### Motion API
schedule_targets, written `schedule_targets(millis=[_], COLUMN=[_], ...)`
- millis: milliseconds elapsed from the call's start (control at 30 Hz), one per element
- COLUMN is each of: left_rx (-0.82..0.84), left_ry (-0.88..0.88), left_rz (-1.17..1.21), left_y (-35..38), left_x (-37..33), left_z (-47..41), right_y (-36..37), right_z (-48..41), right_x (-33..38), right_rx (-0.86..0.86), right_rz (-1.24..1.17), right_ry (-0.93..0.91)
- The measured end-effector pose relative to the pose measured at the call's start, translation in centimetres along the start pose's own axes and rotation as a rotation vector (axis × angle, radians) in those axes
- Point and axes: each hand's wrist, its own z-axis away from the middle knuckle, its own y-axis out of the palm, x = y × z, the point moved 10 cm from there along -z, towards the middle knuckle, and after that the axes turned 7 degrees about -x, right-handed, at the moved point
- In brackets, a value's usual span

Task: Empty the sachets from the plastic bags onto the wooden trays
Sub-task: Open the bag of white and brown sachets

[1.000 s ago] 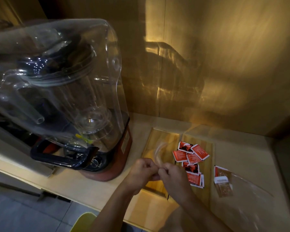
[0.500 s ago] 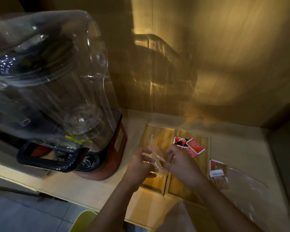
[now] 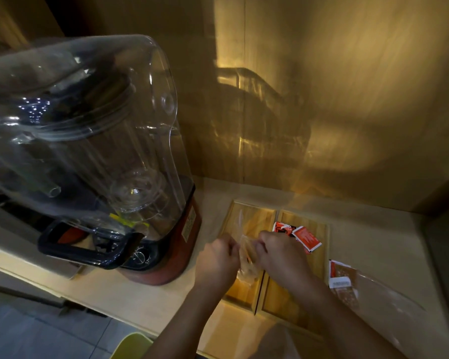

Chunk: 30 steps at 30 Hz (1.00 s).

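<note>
Two wooden trays lie side by side on the counter: the left tray [image 3: 252, 218] and the right tray [image 3: 319, 229]. Red sachets [image 3: 306, 238] lie on the right tray, partly hidden by my right hand. My left hand [image 3: 217, 260] and my right hand [image 3: 280, 257] both grip a small clear plastic bag [image 3: 246, 260] between them, above the left tray. What the bag holds is blurred. A second clear plastic bag [image 3: 379, 296] with sachets [image 3: 344, 278] in it lies on the counter right of the trays.
A large blender [image 3: 101, 164] with a clear cover and red base stands on the counter to the left, close to the left tray. A wooden wall rises right behind the trays. The counter's front edge runs below my forearms.
Both hands have moved up over the left tray with the small bag and pulled slightly apart, then drawn closer again. My right hand now covers more of the red sachets.
</note>
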Motion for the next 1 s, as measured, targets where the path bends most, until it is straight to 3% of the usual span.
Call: schedule_targets(millis=[100,200,367,500,600,767,1000], left_rx=[-0.035,-0.056,0.073,0.011,-0.052,-0.116,-0.103], left_ry=[-0.045,-0.077,0.076,0.074,0.111,0.073,0.032], left_rz=[-0.033,-0.077,-0.055,-0.149,-0.202,-0.2,-0.147], left_y=[-0.8,-1.7,-0.3,-0.7,-1.2,-2.8,-4.0], left_x=[1.0,1.8,-0.2,-0.3,-0.8,0.1,-0.6], left_z=[0.2,0.4,0.7,0.4,0.4,-0.6,-0.6], right_y=[-1.2,-0.9,0.9,1.2,0.6,-2.2,-2.7], right_z=[-0.4,-0.4,-0.1,0.0,-0.2,-1.1,-1.0], right_x=[-1.9,-2.5,0.5,2.1,2.5,-0.1,-0.7], right_rx=[-0.067,-0.018,0.134,0.175,0.115,-0.084,-0.092], right_rz=[0.031,0.019,-0.057,0.04,0.062,0.065,-0.06], right_ry=[0.133,0.188,0.003,-0.144,-0.165,0.003,0.099])
